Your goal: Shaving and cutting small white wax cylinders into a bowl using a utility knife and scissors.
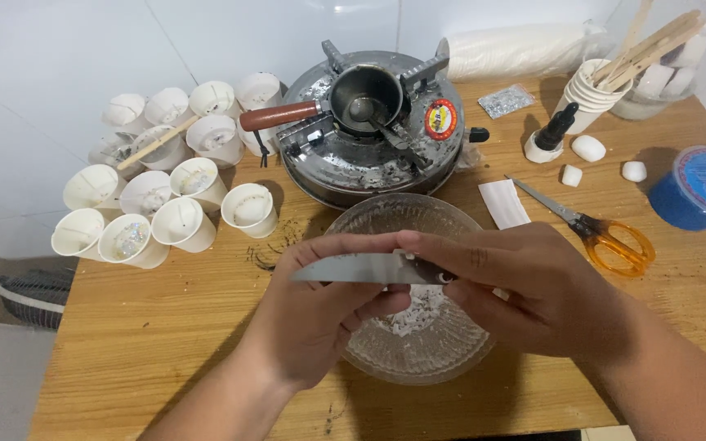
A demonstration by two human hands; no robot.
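On the wooden worktop point(165, 327), both hands point(320, 318) clamp a knife point(353, 268) above the glass bowl point(418, 359), so shavings drop inside.

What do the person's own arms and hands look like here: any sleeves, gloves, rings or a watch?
Both forearms come in from the bottom edge, bare as far as the frame shows, with no sleeves visible. The left hand and right hand wear no gloves. No ring, watch or bracelet shows on the visible fingers or wrists.
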